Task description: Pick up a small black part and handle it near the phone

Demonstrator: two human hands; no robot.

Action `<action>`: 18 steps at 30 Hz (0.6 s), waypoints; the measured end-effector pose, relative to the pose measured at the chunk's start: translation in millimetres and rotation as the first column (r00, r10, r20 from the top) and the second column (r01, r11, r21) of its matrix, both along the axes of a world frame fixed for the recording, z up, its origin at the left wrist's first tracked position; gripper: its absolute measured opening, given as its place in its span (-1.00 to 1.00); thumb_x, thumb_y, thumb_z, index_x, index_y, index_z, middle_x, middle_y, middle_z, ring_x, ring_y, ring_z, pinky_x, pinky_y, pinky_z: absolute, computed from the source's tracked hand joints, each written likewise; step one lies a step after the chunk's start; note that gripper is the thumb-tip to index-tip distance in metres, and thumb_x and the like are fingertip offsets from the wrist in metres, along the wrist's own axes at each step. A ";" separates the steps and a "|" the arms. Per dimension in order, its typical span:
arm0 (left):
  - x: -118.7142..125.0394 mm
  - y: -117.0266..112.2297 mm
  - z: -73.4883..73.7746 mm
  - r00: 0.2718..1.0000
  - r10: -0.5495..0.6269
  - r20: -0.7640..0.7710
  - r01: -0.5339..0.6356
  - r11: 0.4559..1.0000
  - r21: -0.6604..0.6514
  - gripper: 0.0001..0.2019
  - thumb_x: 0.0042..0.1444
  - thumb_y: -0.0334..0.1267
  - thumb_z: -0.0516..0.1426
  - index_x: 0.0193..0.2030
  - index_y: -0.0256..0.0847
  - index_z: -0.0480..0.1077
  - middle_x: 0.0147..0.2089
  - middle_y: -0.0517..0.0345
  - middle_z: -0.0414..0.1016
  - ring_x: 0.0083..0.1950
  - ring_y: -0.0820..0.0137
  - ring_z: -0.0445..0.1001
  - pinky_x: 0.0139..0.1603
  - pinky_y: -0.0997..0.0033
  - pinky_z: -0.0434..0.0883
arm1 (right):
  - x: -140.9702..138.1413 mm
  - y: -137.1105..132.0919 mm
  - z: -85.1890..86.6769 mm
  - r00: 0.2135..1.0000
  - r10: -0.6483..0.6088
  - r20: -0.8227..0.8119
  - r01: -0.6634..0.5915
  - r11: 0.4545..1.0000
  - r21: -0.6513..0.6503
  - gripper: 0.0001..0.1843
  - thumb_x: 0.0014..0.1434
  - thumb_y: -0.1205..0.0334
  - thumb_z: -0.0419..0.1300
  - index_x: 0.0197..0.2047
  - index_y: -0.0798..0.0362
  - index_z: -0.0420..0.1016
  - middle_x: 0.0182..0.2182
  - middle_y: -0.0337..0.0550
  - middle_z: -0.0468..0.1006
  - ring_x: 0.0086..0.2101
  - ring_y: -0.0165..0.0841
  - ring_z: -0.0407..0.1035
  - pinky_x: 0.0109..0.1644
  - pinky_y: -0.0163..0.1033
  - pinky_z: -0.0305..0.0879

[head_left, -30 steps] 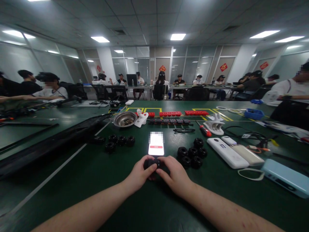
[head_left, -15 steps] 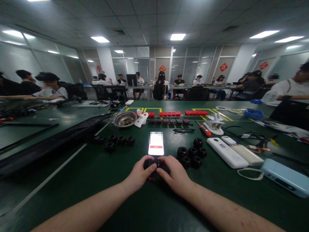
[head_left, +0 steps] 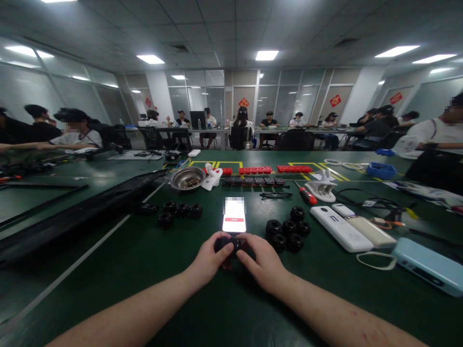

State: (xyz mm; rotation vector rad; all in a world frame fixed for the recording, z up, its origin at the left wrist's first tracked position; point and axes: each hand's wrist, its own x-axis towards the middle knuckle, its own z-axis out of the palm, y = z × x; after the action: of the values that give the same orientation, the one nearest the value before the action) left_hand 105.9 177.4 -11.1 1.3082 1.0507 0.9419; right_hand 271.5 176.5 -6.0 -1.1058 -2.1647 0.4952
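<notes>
Between my two hands, just in front of a lit phone [head_left: 234, 219], is a small black wheel-like part [head_left: 236, 244]. My left hand [head_left: 209, 256] is closed round its left side, with the thumb across the near face. On the other side my right hand [head_left: 263, 260] grips it with thumb and forefinger. The fingers hide much of the part. Several similar round black parts with centre holes, a right group [head_left: 289, 227] and a left group [head_left: 182, 209], lie on the green table [head_left: 173, 308].
Beyond the phone are a metal bowl [head_left: 187, 179] of small pieces, red trays [head_left: 255, 170], a black strip [head_left: 255, 181] and a red screwdriver [head_left: 308, 195]. Power banks [head_left: 340, 228] and cables lie at right. A long black panel [head_left: 79, 217] stretches along the left. Other people sit around.
The black part has turned slightly in my fingers, and my right thumb has shifted a little. Both hands stay in nearly the same place.
</notes>
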 end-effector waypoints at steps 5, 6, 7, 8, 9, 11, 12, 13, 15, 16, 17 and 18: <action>-1.6 3.5 -4.9 1.000 -0.031 0.005 0.031 0.999 0.006 -0.61 -0.13 0.00 0.09 -0.24 -0.24 0.19 -0.40 0.19 0.36 -0.54 0.47 0.40 -0.55 0.46 0.33 | -1.7 0.5 -0.4 0.999 0.051 0.008 -0.051 0.998 0.042 -0.69 0.07 0.20 0.07 -0.08 0.04 0.24 -0.26 -0.10 0.40 -0.25 -0.29 0.27 -0.18 -0.16 0.23; -1.5 4.2 -5.1 1.000 -0.025 0.010 0.025 1.000 -0.002 -0.59 -0.13 0.03 0.08 -0.24 -0.25 0.19 -0.41 0.19 0.36 -0.55 0.47 0.40 -0.55 0.47 0.32 | -2.3 0.3 -0.2 0.997 0.076 0.003 -0.076 0.994 0.079 -0.63 0.04 0.25 0.10 -0.04 0.03 0.21 -0.21 -0.10 0.39 -0.21 -0.29 0.25 -0.14 -0.14 0.21; -1.2 4.7 -5.1 1.000 -0.013 0.013 0.013 1.000 -0.011 -0.57 -0.13 0.05 0.07 -0.23 -0.26 0.18 -0.44 0.19 0.37 -0.56 0.47 0.39 -0.56 0.47 0.31 | -3.0 0.0 0.0 0.995 0.101 0.001 -0.100 0.989 0.112 -0.59 0.02 0.30 0.11 -0.02 0.02 0.18 -0.17 -0.09 0.36 -0.18 -0.28 0.23 -0.11 -0.14 0.20; -0.7 5.1 -4.9 1.000 -0.001 0.014 0.002 1.000 -0.024 -0.55 -0.13 0.06 0.06 -0.23 -0.26 0.18 -0.47 0.20 0.37 -0.58 0.46 0.39 -0.57 0.47 0.31 | -3.5 -0.5 0.4 0.993 0.118 0.001 -0.117 0.983 0.140 -0.56 0.01 0.34 0.11 0.00 0.00 0.17 -0.14 -0.10 0.34 -0.15 -0.28 0.21 -0.09 -0.14 0.20; -0.1 5.2 -4.5 1.000 0.011 0.014 -0.011 0.999 -0.033 -0.55 -0.12 0.07 0.05 -0.22 -0.27 0.17 -0.51 0.21 0.36 -0.60 0.47 0.38 -0.58 0.47 0.30 | -4.0 -1.0 0.8 0.992 0.126 0.000 -0.125 0.979 0.161 -0.55 0.00 0.38 0.10 0.00 -0.01 0.17 -0.12 -0.10 0.33 -0.13 -0.29 0.20 -0.08 -0.14 0.19; 1.0 4.6 -3.4 1.000 0.023 0.017 -0.022 0.999 -0.031 -0.57 -0.12 0.05 0.06 -0.23 -0.27 0.17 -0.52 0.23 0.35 -0.60 0.47 0.38 -0.58 0.48 0.30 | -4.1 -2.3 1.4 0.992 0.125 -0.007 -0.121 0.977 0.177 -0.55 0.00 0.40 0.09 0.00 -0.01 0.16 -0.10 -0.10 0.31 -0.12 -0.29 0.18 -0.05 -0.13 0.18; 1.4 4.0 -2.6 1.000 0.025 0.018 -0.024 0.999 -0.021 -0.59 -0.11 0.03 0.06 -0.24 -0.26 0.17 -0.49 0.22 0.36 -0.59 0.48 0.38 -0.58 0.49 0.30 | -3.7 -3.0 1.7 0.993 0.119 -0.016 -0.115 0.978 0.173 -0.54 0.00 0.37 0.10 0.00 0.00 0.16 -0.10 -0.10 0.30 -0.11 -0.29 0.18 -0.04 -0.13 0.17; 1.6 3.1 -1.8 1.000 0.023 0.020 -0.023 1.000 -0.010 -0.61 -0.11 0.01 0.07 -0.25 -0.25 0.18 -0.46 0.21 0.36 -0.57 0.48 0.38 -0.57 0.49 0.30 | -3.1 -3.6 1.9 0.994 0.108 -0.029 -0.102 0.982 0.162 -0.53 0.00 0.32 0.11 0.01 0.01 0.14 -0.10 -0.09 0.30 -0.11 -0.28 0.18 -0.04 -0.12 0.16; 1.6 1.0 0.0 1.000 0.013 0.023 -0.013 1.000 -0.001 -0.65 -0.11 -0.03 0.09 -0.26 -0.23 0.19 -0.40 0.21 0.35 -0.54 0.48 0.39 -0.55 0.48 0.32 | -1.6 -4.1 1.8 0.996 0.067 -0.052 -0.061 0.992 0.115 -0.50 0.01 0.23 0.11 0.04 0.05 0.09 -0.12 -0.08 0.31 -0.13 -0.28 0.20 -0.05 -0.12 0.17; 1.5 0.1 0.9 1.000 0.006 0.020 -0.006 1.000 -0.005 -0.66 -0.10 -0.04 0.09 -0.26 -0.23 0.19 -0.39 0.21 0.35 -0.52 0.48 0.39 -0.53 0.47 0.33 | -1.0 -4.0 1.6 0.998 0.043 -0.053 -0.039 0.996 0.085 -0.51 0.03 0.20 0.10 0.04 0.05 0.09 -0.15 -0.08 0.33 -0.16 -0.29 0.22 -0.08 -0.12 0.18; 1.4 -0.8 1.7 1.000 -0.003 0.013 0.003 1.000 -0.010 -0.67 -0.10 -0.05 0.09 -0.26 -0.22 0.18 -0.38 0.21 0.34 -0.51 0.47 0.39 -0.52 0.46 0.34 | -0.6 -3.6 1.3 0.999 0.023 -0.043 -0.021 0.999 0.050 -0.55 0.06 0.17 0.07 0.03 0.05 0.11 -0.18 -0.09 0.35 -0.20 -0.29 0.24 -0.11 -0.13 0.19; 1.3 -1.4 2.2 1.000 -0.011 0.002 0.011 1.000 -0.015 -0.67 -0.10 -0.07 0.10 -0.26 -0.22 0.18 -0.38 0.22 0.33 -0.50 0.47 0.39 -0.51 0.46 0.34 | -0.5 -2.9 0.9 1.000 0.014 -0.021 -0.013 1.000 0.012 -0.62 0.09 0.16 0.03 -0.01 0.05 0.16 -0.23 -0.10 0.38 -0.24 -0.30 0.26 -0.16 -0.15 0.21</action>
State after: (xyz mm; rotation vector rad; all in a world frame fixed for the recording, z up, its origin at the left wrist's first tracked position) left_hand 107.2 176.1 -8.8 1.2992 1.0464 0.9255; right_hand 271.1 173.6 -5.1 -1.0759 -2.1558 0.4971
